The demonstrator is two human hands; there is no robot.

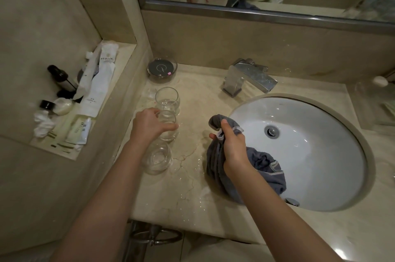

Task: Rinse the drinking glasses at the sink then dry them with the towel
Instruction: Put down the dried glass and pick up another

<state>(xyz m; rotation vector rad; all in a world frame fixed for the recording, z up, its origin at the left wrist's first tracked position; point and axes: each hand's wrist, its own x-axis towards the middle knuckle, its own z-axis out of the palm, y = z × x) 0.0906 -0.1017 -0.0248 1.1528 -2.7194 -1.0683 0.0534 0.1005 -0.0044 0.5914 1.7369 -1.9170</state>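
Note:
Three clear drinking glasses stand in a row on the wet marble counter [192,193], left of the sink [333,172]. The far glass [167,99] and the near glass [158,160] stand free. My left hand [148,125] reaches over the middle glass [168,126], with thumb and fingers curled round its rim. My right hand [232,146] grips a bunched grey towel [263,174] that hangs over the sink's left rim.
A chrome faucet [248,78] stands behind the basin, with no water running. A round glass dish [162,69] sits at the counter's back left. A wall niche on the left holds toiletry packets [96,82], small bottles [62,78] and crumpled tissue [43,126]. A mirror runs along the top.

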